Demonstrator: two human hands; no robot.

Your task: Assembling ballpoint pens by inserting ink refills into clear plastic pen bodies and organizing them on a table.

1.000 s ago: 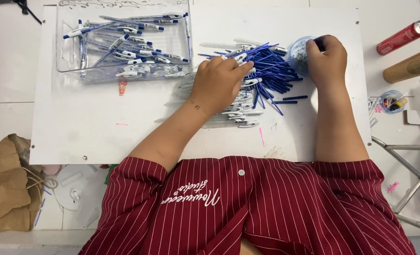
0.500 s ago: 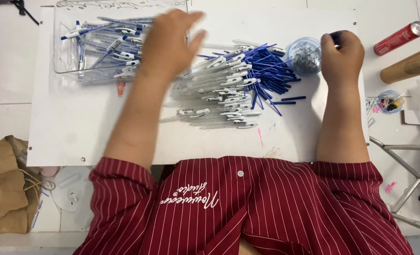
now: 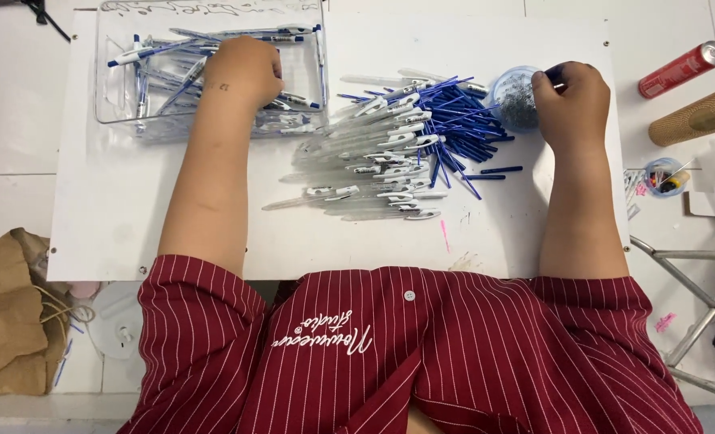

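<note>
My left hand (image 3: 245, 68) reaches into a clear plastic tray (image 3: 116, 112) at the far left that holds several blue-and-clear pens. Its fingers curl downward over the pens, and what lies under them is hidden. My right hand (image 3: 573, 100) rests at the right rim of a small clear cup of metal springs (image 3: 514, 98), fingers pinched on a small dark blue part (image 3: 553, 72). Between the hands lie a heap of clear pen barrels (image 3: 373, 165) and a fan of blue refills (image 3: 458, 124) on the white board (image 3: 116, 209).
A red can (image 3: 680, 69) and a brown cardboard tube (image 3: 699, 116) lie to the right of the board. Near them stands a small cup of odds and ends (image 3: 663, 177). A crumpled brown paper bag (image 3: 8, 321) sits on the floor at left, and a metal frame (image 3: 695, 321) at right.
My left hand left the heap of barrels, swung up and left, and now lies in the clear tray. My right hand stayed at the cup of springs.
</note>
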